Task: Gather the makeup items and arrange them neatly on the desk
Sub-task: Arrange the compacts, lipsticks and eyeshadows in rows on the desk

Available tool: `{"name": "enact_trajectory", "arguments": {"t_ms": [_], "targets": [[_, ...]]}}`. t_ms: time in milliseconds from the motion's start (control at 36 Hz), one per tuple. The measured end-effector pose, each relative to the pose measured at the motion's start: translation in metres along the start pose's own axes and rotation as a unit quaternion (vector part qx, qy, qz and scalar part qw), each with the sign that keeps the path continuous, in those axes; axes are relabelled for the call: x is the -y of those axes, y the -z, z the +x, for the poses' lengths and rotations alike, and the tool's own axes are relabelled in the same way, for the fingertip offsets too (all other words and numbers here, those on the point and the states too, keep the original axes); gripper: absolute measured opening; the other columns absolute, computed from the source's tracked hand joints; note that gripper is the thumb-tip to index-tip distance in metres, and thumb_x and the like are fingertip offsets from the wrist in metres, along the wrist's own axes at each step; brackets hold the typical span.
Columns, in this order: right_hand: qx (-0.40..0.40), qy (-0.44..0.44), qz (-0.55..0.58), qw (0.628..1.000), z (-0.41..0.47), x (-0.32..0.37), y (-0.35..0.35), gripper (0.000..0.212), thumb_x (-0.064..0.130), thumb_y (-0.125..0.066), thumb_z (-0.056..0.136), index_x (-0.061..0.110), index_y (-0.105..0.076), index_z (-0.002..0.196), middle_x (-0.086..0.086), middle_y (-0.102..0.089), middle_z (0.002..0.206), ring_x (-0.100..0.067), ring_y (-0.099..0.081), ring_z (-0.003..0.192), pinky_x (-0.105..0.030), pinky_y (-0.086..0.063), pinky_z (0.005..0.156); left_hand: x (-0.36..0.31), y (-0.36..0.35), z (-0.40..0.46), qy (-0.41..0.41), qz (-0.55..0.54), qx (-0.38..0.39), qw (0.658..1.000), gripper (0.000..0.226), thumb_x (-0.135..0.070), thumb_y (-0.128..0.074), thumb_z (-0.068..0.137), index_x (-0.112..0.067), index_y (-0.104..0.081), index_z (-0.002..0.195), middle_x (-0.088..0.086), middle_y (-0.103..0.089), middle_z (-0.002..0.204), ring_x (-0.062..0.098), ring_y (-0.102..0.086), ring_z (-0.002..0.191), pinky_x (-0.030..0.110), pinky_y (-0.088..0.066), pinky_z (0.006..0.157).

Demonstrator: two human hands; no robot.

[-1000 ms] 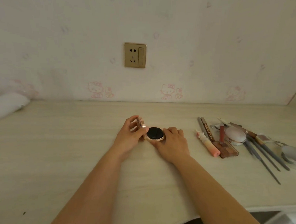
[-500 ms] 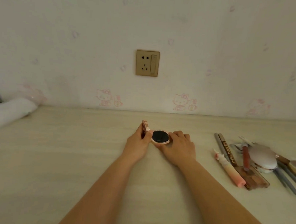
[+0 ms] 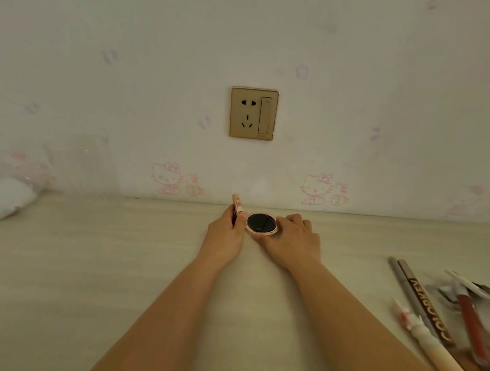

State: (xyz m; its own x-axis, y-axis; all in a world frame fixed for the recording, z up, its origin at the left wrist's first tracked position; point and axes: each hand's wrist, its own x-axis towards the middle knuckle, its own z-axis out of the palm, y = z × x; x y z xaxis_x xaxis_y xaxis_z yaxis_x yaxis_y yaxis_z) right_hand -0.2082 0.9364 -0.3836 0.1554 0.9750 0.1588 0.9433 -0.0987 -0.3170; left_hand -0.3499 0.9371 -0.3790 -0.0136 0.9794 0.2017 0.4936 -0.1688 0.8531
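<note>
A round rose-gold compact lies open on the pale wooden desk (image 3: 120, 264) close to the back wall. Its base (image 3: 261, 223) shows a dark round inside and lies flat. My right hand (image 3: 290, 237) grips the base from the right, fingers curled round its rim. The pink lid (image 3: 237, 204) stands nearly upright at the left, and my left hand (image 3: 226, 233) pinches it between thumb and fingers. More makeup lies at the right edge of the desk: a brown pencil (image 3: 425, 302), a pink-and-cream tube (image 3: 439, 357) and a red lip tube (image 3: 472, 325).
A gold wall socket (image 3: 254, 113) sits on the wall above the compact. A white cloth bundle (image 3: 1, 201) rests at the far left of the desk. Several other slim tools lie blurred at the right edge.
Both hands have slid the open compact farther back toward the wall. The view has swung left, so the makeup pile now sits at the right edge.
</note>
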Motion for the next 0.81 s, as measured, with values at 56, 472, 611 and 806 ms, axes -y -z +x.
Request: {"name": "enact_trajectory", "arguments": {"t_ms": [56,472,611,806], "targets": [[-0.006,0.000,0.003,1.000,0.005,0.001,-0.001,0.079,0.090,-0.029,0.063,0.027,-0.060,0.099,0.004,-0.050,0.112,-0.021,-0.044,0.107,-0.036,-0.036,0.079,0.002,-0.001,0.007,-0.004,0.007,-0.009,1.000,0.023,-0.033,-0.036,0.099,-0.021,-0.054,0.103,-0.005,-0.057,0.084,0.014,-0.050,0.078,0.019,-0.030,0.060],[-0.047,-0.017,-0.015,0.999,0.011,0.006,-0.011,0.087,0.087,-0.028,0.068,0.022,-0.047,0.122,0.002,-0.047,0.125,-0.022,-0.041,0.115,-0.037,-0.032,0.077,-0.001,-0.007,0.008,-0.004,0.039,-0.047,0.998,0.024,-0.036,-0.033,0.099,-0.020,-0.050,0.093,-0.002,-0.059,0.081,0.022,-0.054,0.080,0.029,-0.034,0.065],[-0.051,-0.012,-0.024,0.998,-0.017,-0.001,-0.005,0.081,0.070,-0.042,0.079,0.015,-0.032,0.137,-0.004,-0.039,0.134,-0.024,-0.036,0.123,-0.038,-0.033,0.092,-0.009,-0.004,-0.020,0.060,0.045,-0.113,0.991,0.038,-0.034,-0.036,0.097,-0.003,-0.052,0.113,0.012,-0.060,0.116,0.033,-0.053,0.108,0.038,-0.040,0.088],[-0.051,-0.021,-0.012,0.998,-0.091,-0.018,0.014,0.063,0.059,-0.039,0.086,0.016,-0.039,0.132,-0.004,-0.041,0.132,-0.024,-0.036,0.122,-0.037,-0.031,0.096,-0.032,-0.009,-0.094,0.062,0.057,-0.111,0.990,0.033,-0.019,-0.051,0.092,-0.009,-0.051,0.123,0.008,-0.049,0.126,0.019,-0.056,0.107,0.027,-0.040,0.088]]}}
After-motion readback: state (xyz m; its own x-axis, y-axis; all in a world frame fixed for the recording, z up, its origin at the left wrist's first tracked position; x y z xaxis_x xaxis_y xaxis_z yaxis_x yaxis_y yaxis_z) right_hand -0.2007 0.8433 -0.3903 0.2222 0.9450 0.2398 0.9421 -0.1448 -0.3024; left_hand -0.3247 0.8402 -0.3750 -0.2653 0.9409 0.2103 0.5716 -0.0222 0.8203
